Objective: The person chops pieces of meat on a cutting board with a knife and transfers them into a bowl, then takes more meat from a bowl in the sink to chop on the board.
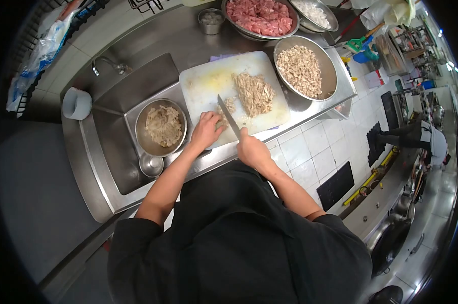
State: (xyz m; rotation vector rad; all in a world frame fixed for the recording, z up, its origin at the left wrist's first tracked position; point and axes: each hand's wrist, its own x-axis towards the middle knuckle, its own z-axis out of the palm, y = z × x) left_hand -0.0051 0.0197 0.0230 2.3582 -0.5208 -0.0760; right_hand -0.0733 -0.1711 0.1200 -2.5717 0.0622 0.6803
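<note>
My right hand point(253, 150) is closed round the handle of a kitchen knife point(230, 117), whose blade slants across the white cutting board point(203, 86). Curled at the board's near left edge, my left hand point(207, 129) presses on pale brown food; its fingertips partly cover the piece. A small chopped bit point(228, 105) lies left of the blade. To the right of the knife sits a bigger heap of chopped pale brown food point(254, 95). Left of the board, a metal bowl point(139, 133) in the sink holds larger pieces of similar food point(164, 126).
Right of the board stands a wide bowl point(331, 76) of chopped pieces. Behind are a bowl of raw meat point(262, 17), a bowl of white food point(314, 14) and a metal cup point(211, 21). A small metal bowl point(151, 165) sits in the sink point(115, 157). Another person point(431, 139) stands far right.
</note>
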